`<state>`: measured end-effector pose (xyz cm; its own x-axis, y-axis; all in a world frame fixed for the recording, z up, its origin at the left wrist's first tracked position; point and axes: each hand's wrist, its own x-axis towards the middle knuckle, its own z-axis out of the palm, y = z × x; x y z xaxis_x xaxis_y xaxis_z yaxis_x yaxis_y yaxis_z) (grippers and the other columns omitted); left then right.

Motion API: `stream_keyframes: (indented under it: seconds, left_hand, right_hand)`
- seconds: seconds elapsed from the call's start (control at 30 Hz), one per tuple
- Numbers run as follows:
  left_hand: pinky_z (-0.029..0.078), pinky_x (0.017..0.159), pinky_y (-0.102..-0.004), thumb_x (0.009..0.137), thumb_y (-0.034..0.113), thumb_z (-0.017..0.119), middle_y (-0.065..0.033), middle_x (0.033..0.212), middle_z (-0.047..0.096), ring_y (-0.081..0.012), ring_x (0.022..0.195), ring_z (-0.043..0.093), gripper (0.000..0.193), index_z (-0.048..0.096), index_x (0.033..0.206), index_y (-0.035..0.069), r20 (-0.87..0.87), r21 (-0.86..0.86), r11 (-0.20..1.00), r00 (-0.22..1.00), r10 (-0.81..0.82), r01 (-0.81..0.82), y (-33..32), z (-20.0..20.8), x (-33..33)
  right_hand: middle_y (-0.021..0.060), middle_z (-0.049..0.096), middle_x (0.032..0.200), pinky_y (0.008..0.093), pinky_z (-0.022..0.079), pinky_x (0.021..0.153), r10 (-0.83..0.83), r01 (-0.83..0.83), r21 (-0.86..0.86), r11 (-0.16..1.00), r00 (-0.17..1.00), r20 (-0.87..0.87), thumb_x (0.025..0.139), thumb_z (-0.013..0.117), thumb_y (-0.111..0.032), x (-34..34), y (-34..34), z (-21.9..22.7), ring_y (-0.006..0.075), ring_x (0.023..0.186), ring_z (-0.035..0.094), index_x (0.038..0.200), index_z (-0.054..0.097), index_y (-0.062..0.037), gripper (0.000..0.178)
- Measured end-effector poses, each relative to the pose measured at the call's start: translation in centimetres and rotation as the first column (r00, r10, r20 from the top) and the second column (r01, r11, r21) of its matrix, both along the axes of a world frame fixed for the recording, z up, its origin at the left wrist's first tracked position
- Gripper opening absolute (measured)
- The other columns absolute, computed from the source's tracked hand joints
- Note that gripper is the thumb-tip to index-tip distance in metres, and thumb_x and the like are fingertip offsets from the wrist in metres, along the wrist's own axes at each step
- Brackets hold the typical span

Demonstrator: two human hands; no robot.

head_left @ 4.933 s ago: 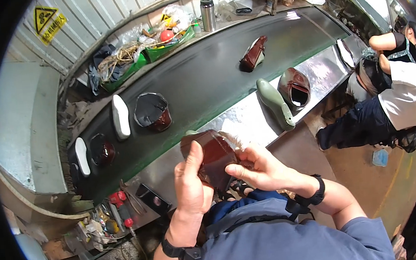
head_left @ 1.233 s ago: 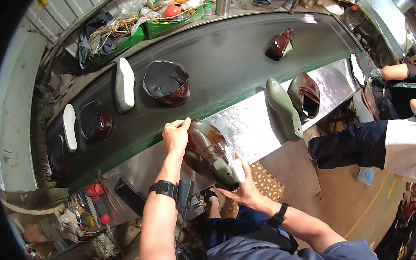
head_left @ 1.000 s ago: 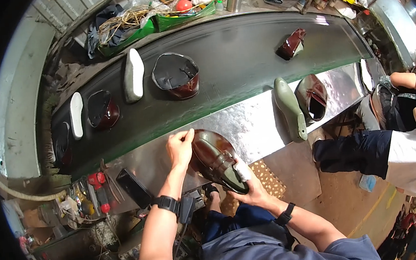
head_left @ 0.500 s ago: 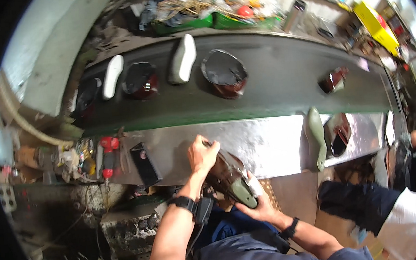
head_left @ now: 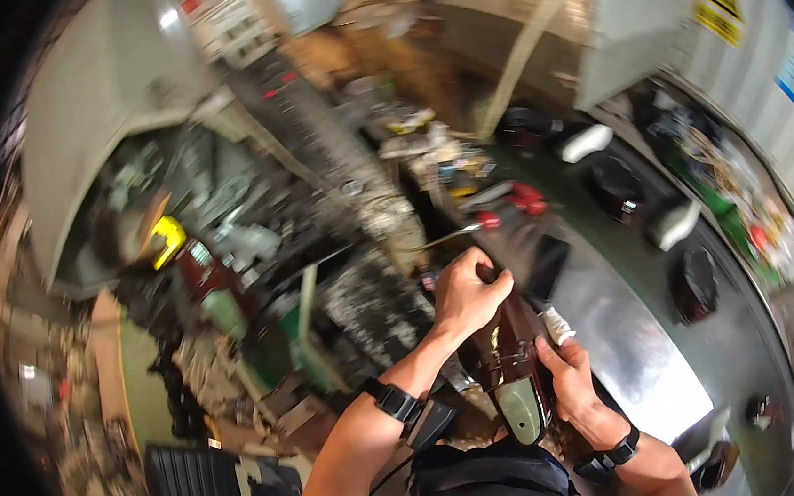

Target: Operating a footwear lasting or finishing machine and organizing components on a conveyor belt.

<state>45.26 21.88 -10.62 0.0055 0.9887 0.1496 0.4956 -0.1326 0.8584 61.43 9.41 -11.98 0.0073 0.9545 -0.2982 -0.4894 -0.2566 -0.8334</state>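
Between my hands is a dark brown, glossy shoe upper (head_left: pixel 503 344) on a green shoe last (head_left: pixel 522 409), whose bare end points toward my body. My left hand (head_left: pixel 470 296) is closed on the far end of the shoe. Against its right side, my right hand (head_left: pixel 574 384) grips with the thumb on the upper; its other fingers are partly hidden. By those fingers shows a small white piece (head_left: pixel 556 326), perhaps a wrapping. A dark phone (head_left: pixel 547 266) lies just beyond, on the metal table (head_left: pixel 626 332).
To the right, a dark conveyor belt (head_left: pixel 640 244) carries shoe uppers and white lasts (head_left: pixel 586 143). Red-handled tools (head_left: pixel 527 201) lie at the table's far end. At left stands a grey hooded machine (head_left: pixel 119 93), with another brown shoe (head_left: pixel 202 270) by it. A black chair (head_left: pixel 191 486) is at lower left.
My view has swung left, bringing the hooded machine and chair into sight; the table and belt now lie to the right. Both hands still hold the shoe, its last end now pointing more straight toward me.
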Motion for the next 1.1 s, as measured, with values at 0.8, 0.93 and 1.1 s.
stream_keyframes:
  seconds: [0.8,0.93,1.1]
  left_hand:
    - [0.044,0.109,-0.0369,0.083,0.006,0.079,-0.0204,0.151,0.049,-0.0279,0.134,0.053,0.080,0.041,0.153,0.002,0.106,0.330,0.847,0.908,0.406,-0.417,-18.7,-7.8,-45.0]
    - [0.047,0.100,-0.0306,0.101,0.023,0.062,-0.0098,0.144,0.054,-0.0153,0.112,0.060,0.051,0.052,0.145,0.001,0.880,-0.009,0.965,0.456,0.132,-0.262,-18.7,-1.9,-43.9]
    - [0.052,0.089,-0.0300,0.101,0.016,0.064,-0.0039,0.111,0.069,-0.0148,0.099,0.064,0.022,0.068,0.117,0.002,0.920,-0.281,0.868,0.143,0.365,-0.410,-15.1,2.6,-41.4]
  right_hand:
    - [0.0039,0.069,0.091,0.0278,0.051,0.063,0.326,-0.325,0.024,0.945,0.945,-0.020,0.092,0.077,-0.022,-38.0,3.0,5.6,0.0104,0.073,0.063,0.114,0.067,0.0000,0.033]
    - [0.0115,0.071,0.107,0.0348,0.060,0.077,0.343,-0.344,0.036,0.938,0.909,-0.238,0.096,0.071,-0.010,-41.6,5.3,3.6,0.0183,0.090,0.069,0.132,0.056,0.0010,0.041]
    - [0.0110,0.070,0.104,0.0345,0.060,0.075,0.363,-0.384,-0.020,0.923,0.888,-0.283,0.096,0.070,-0.011,-45.2,7.9,2.0,0.0181,0.088,0.069,0.122,0.061,0.0011,0.030]
